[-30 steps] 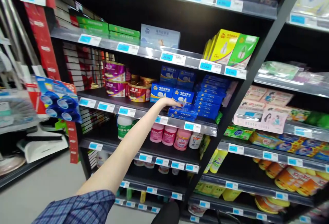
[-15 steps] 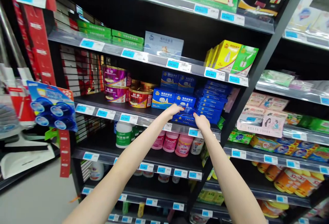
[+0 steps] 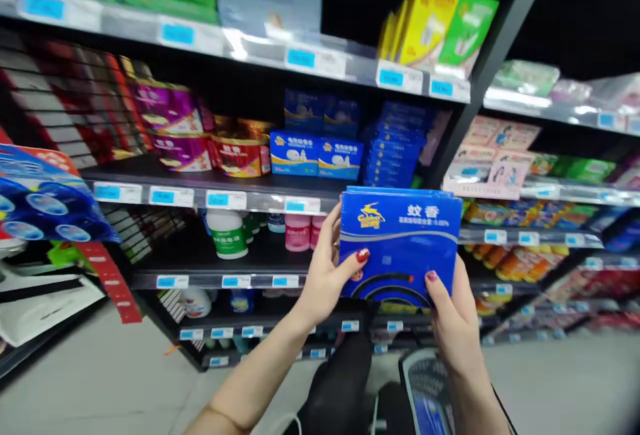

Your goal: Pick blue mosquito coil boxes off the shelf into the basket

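While both hands hold the blue box [image 3: 400, 242], stocked shelves [image 3: 220, 188] stand behind.

Retail shop aisle, black shelving [image 3: 480, 68] behind the hands, blue price tags [image 3: 226, 200] along shelf edges left of them, stacked packaged goods [image 3: 315, 155] above.

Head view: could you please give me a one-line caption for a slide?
Both hands, left hand and right hand, hold a blue box upright before stocked store shelves.
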`<state>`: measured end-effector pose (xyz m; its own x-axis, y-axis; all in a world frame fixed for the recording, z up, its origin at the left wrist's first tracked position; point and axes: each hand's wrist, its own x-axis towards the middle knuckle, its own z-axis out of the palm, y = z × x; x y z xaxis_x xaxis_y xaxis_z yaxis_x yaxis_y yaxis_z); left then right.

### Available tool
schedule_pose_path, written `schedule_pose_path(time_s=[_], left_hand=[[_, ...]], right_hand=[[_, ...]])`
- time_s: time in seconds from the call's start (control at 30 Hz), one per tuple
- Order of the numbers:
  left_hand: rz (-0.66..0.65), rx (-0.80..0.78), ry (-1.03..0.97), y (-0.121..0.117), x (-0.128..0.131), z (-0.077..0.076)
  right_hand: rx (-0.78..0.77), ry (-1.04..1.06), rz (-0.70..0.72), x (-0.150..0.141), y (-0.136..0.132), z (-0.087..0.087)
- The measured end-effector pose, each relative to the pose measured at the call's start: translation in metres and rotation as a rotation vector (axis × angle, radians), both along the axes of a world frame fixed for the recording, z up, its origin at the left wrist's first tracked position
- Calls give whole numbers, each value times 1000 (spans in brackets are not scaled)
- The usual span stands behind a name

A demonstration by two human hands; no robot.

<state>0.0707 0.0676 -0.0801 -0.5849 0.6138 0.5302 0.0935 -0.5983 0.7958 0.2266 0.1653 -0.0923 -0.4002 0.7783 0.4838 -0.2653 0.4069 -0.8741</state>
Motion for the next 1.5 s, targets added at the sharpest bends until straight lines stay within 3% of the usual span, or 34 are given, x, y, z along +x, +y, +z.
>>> schedule_pose_path(time_s=[0.17, 0.3, 0.37, 0.57, 0.7, 0.83, 0.97, 1.07, 1.3, 1.5], left_hand=[[-392, -194, -47, -5, 68, -63], [-724, -329, -274, 10, 97, -110], [-817, -413, -384, 17, 107, -127], [-800, -555, -465, 34, 133, -158], [-650, -684, -399, 47, 147, -179], [-544, -818, -409, 55, 141, -200], [-428, -864, -476, 61, 121, -207], [-381, -886, -513, 64, 119, -202], [-530, -831, -537, 65, 149, -186], [-573, -794, -380, 65, 147, -185]], right_hand=[[-223, -98, -282, 90, -47, -64], [-351, -174, -482, 132, -65, -102], [-390, -215, -540, 147, -69, -117], [-531, -247, -597, 170, -72, -141], [-675, -112, -690, 180, -71, -161], [-907, 126, -785, 219, -68, -192], [-966, 295, -1016, 260, -63, -217], [-923, 307, -1054, 261, -57, -226], [-840, 125, -774, 205, -52, -221], [-724, 42, -582, 186, -47, -213]])
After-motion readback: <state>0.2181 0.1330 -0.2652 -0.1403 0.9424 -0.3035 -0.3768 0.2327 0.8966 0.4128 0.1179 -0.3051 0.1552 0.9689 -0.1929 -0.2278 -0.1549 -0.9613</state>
